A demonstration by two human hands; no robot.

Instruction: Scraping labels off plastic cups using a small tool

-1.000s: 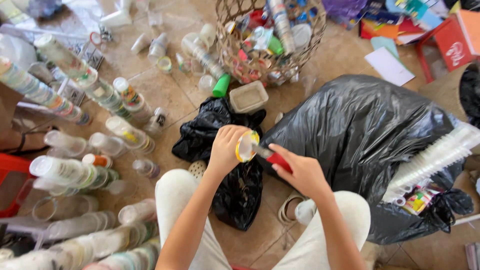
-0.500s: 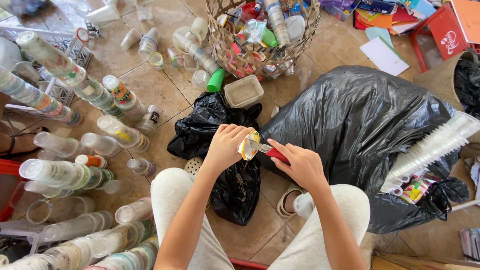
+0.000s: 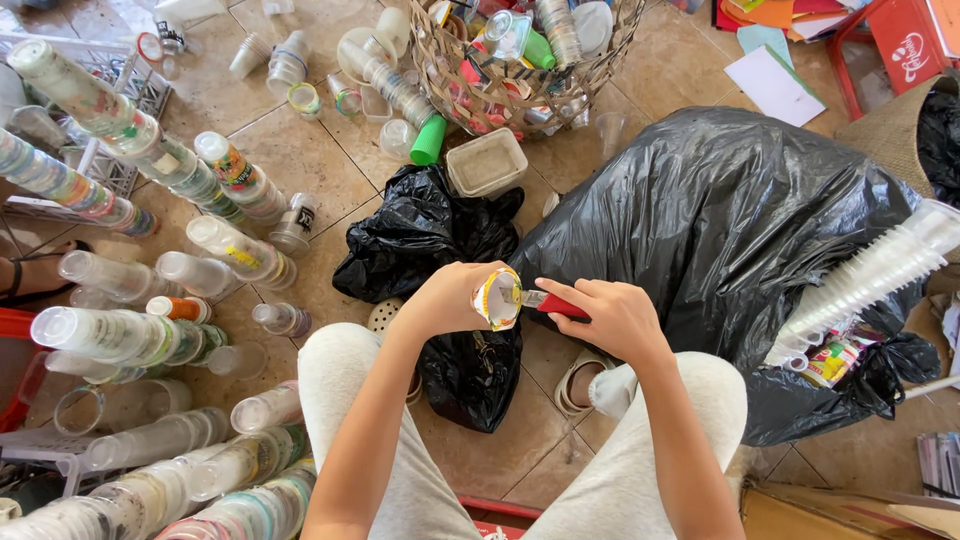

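My left hand grips a small plastic cup with an orange and white printed lid, held sideways above my knees. My right hand holds a red-handled knife whose blade tip meets the cup's lid rim. Both hands are over a small crumpled black bag on the tiled floor. A large stuffed black rubbish bag lies just to the right of my hands.
Long stacks of clear plastic cups cover the floor at left. A wicker basket full of bottles and cups stands at the back, with a beige tub before it. A stack of white cups rests on the big bag.
The view has shifted slightly nearer the floor. My hands stay together, the knife still at the cup's lid; the cup has turned a little in my left hand.
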